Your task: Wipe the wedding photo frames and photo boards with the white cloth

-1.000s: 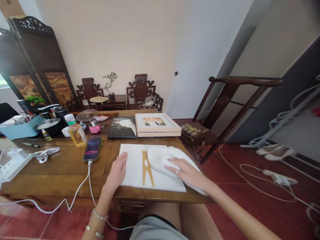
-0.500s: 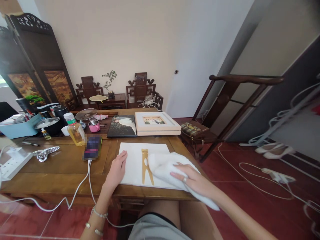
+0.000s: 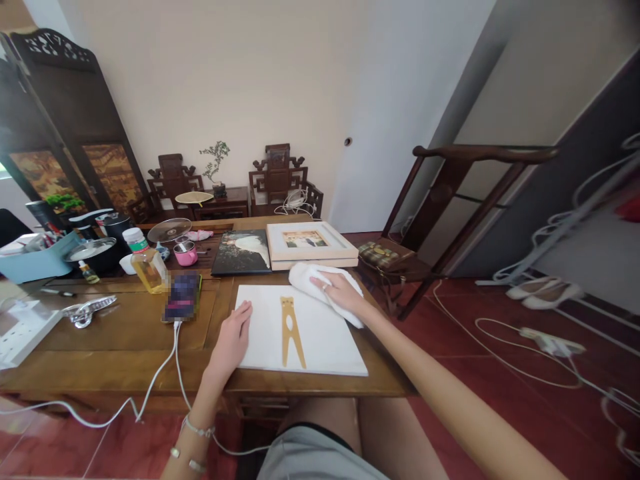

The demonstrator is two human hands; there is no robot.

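A white board (image 3: 325, 347) lies on the wooden table before me, with a flat golden-brown figure (image 3: 291, 337) on it that has two long legs and a small cat-like head. Along the board's left edge rests my left hand (image 3: 235, 337), fingers stretched out and holding nothing. My right hand (image 3: 340, 291) grips a bunched white towel (image 3: 305, 277) at the board's far right corner, where the towel covers that corner and touches the table. Part of the towel is hidden under the hand.
Behind the board are a boxed picture frame (image 3: 313, 245) and a dark photo panel (image 3: 243, 252). To the left stand a phone (image 3: 183, 297) on a cable, an oil bottle (image 3: 147, 261), a pink cup (image 3: 185, 253) and a power strip (image 3: 25, 330). A wooden chair (image 3: 440, 207) stands right.
My right hand has moved the towel away from me, from the board's right side to its far right corner, uncovering the near right part. My left hand stays in place.
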